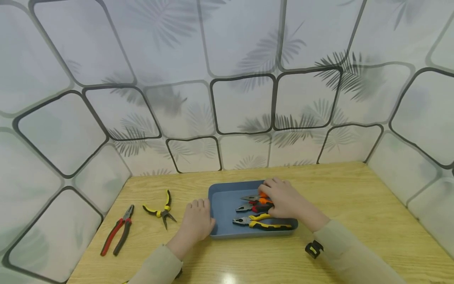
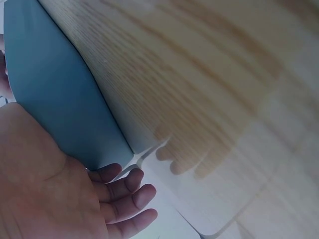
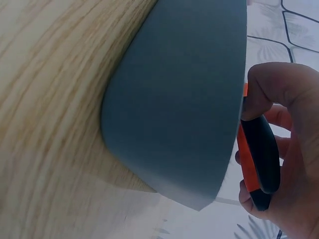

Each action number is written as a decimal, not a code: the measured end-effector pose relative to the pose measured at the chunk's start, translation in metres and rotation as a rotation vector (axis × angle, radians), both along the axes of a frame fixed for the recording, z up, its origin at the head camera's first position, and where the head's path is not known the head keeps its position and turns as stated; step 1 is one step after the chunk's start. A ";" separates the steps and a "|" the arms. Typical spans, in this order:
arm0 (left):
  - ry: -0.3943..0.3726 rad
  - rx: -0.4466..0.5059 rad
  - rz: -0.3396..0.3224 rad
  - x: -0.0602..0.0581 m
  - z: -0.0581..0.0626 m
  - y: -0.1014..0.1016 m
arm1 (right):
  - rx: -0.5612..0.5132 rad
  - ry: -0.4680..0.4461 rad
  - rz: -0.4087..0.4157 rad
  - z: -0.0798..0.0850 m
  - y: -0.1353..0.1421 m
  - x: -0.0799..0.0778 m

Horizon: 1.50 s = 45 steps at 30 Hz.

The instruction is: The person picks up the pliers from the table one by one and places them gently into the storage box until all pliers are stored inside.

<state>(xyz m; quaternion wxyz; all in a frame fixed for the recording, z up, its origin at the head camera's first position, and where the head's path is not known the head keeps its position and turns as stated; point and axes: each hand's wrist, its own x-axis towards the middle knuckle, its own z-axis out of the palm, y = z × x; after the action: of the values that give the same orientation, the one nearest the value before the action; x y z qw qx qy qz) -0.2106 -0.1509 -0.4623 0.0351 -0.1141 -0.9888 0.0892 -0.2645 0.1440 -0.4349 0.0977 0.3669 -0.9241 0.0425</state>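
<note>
- Head view: orange-handled pliers [image 1: 262,200] sit over the far right part of a blue tray [image 1: 224,207], their metal nose pointing left.
- Right hand [image 1: 283,199] reaches over the tray's right end from the near right, knuckles up. Its thumb and fingers clamp around the orange and black handles, leaving the nose free; the right wrist view shows these handles beside the rim.
- Beside them in the tray, nearer, are red-handled pliers [image 1: 245,207], partly hidden by the hand, then yellow-handled pliers [image 1: 266,225] along the near wall. All the noses face left, perhaps to keep the handles together on the right.
- Left hand [image 1: 197,220] rests against the tray's left wall, probably to steady it. In the left wrist view its fingers are loosely bent and slightly apart, gripping nothing visible.
- Left of the tray, on the wooden table [image 1: 340,197], lie small yellow pliers [image 1: 164,213] with handles spread and, farther left, long red-and-black pliers [image 1: 122,230].
- Patterned covering [image 1: 244,104] rises behind.
</note>
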 end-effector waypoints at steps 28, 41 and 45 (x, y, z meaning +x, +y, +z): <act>-0.008 0.000 0.006 0.002 -0.003 -0.001 | 0.062 -0.009 0.047 0.001 -0.016 -0.006; -0.015 -0.004 -0.001 0.002 0.002 0.002 | 0.014 0.006 0.098 -0.004 -0.015 -0.014; -0.009 -0.011 -0.001 0.000 0.000 0.000 | -0.021 -0.007 0.103 -0.002 -0.016 -0.013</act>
<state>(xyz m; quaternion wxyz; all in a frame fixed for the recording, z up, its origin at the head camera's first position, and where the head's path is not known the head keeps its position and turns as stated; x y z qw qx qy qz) -0.2107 -0.1505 -0.4622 0.0303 -0.1151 -0.9884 0.0939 -0.2774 0.1282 -0.4372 0.0959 0.4127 -0.9039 0.0585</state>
